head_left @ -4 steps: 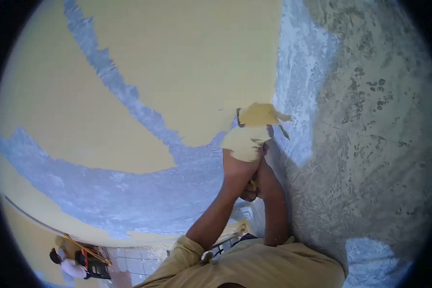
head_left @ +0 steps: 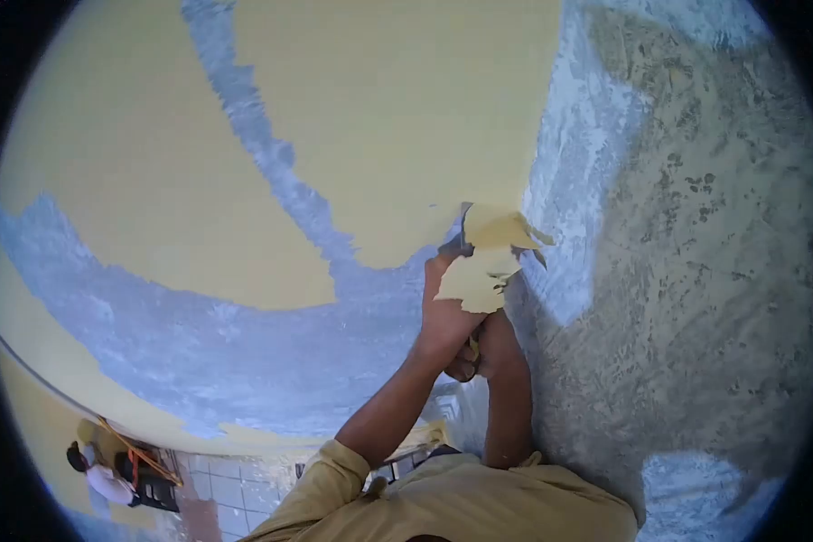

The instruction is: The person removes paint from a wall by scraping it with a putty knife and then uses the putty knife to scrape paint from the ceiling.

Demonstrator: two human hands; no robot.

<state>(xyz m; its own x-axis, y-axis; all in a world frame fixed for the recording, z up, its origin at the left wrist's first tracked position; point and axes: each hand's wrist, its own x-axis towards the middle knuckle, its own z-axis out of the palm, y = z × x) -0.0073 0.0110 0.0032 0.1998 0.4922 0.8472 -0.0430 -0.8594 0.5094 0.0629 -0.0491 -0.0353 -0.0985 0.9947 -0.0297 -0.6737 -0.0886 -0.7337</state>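
Peeled paint flake [head_left: 477, 282] has shifted toward the wall corner [head_left: 527, 190], baring more left hand [head_left: 446, 316], grip hidden; right hand [head_left: 494, 347] seems curled, contents unclear.

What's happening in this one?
Someone has both bare hands close together at a yellow wall. The right hand is curled around what looks like a tool's handle; the left hand is just ahead, partly hidden by loose yellow flakes. Broad blue-grey patches show where there is no yellow coating. Another person is farther off, at the lower left.
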